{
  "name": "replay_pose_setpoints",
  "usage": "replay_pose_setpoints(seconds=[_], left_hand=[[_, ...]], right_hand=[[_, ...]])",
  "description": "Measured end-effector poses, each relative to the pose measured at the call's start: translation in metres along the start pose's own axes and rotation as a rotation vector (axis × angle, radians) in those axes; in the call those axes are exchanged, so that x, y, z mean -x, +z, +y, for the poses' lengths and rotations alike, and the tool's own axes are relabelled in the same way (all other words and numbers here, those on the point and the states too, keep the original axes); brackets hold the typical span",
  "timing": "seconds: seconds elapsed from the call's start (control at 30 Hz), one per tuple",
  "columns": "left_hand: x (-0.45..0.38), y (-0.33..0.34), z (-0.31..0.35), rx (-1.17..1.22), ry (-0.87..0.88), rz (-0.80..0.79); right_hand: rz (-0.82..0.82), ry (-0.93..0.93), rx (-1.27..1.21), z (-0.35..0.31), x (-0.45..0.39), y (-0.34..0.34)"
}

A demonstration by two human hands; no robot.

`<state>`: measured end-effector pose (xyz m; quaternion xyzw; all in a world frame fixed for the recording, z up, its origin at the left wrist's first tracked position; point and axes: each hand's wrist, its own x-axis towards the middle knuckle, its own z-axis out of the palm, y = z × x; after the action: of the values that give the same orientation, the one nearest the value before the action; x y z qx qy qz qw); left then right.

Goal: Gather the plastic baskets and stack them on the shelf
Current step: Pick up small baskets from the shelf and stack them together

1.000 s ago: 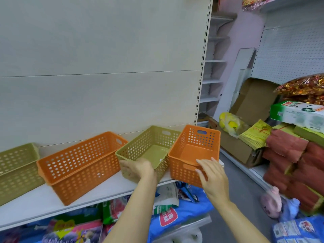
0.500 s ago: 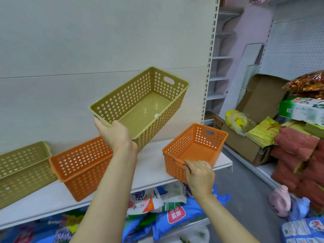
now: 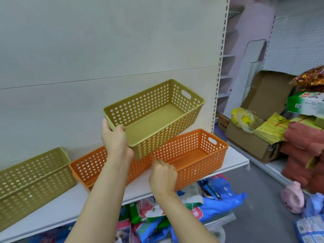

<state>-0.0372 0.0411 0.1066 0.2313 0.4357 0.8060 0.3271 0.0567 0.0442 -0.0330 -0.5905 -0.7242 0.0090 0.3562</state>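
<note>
My left hand [image 3: 115, 139] grips the near rim of an olive-green perforated basket [image 3: 157, 116] and holds it in the air, tilted, just above the shelf. Below it an orange basket [image 3: 198, 155] stands on the white shelf [image 3: 235, 160], and my right hand [image 3: 163, 174] holds its near end, fingers at the rim. A second orange basket [image 3: 87, 165] sits to the left, partly hidden behind my left arm. Another olive-green basket [image 3: 31, 176] stands at the shelf's far left.
The pale back panel [image 3: 105, 50] rises right behind the shelf, with a slotted upright [image 3: 220, 67] at its right end. Bagged goods [image 3: 210, 200] fill the level below. Cardboard boxes [image 3: 249, 137] and stacked packages [image 3: 305, 155] line the aisle at right.
The lifted green basket has come down and to the right, over the right orange basket. That orange basket has shifted left toward the other orange one under my right hand.
</note>
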Motion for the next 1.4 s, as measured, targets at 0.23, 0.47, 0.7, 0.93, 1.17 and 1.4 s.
replay_pose_setpoints(seconds=[0.23,0.47,0.7,0.93,1.17,1.4], left_hand=[[-0.003,0.016,-0.013,0.038,-0.104,-0.075],[0.011,0.049,-0.044,0.023,-0.149,-0.040],[0.020,0.057,-0.074,-0.145,-0.214,-0.124],[0.070,0.008,-0.080,-0.294,-0.045,-0.546],[0.079,-0.007,-0.135,-0.717,0.198,-0.347],[0.086,-0.009,-0.160,-0.839,0.353,-0.139]], right_hand=[[0.370,-0.166,-0.178,0.084,-0.013,-0.043],[0.375,0.384,-0.959,0.165,-0.090,-0.131],[0.136,0.394,-0.977,0.206,-0.135,-0.125],[0.155,0.410,-0.937,0.235,-0.111,-0.127],[0.100,0.434,-0.989,0.241,-0.085,-0.101],[0.081,0.424,-1.045,0.243,-0.075,-0.095]])
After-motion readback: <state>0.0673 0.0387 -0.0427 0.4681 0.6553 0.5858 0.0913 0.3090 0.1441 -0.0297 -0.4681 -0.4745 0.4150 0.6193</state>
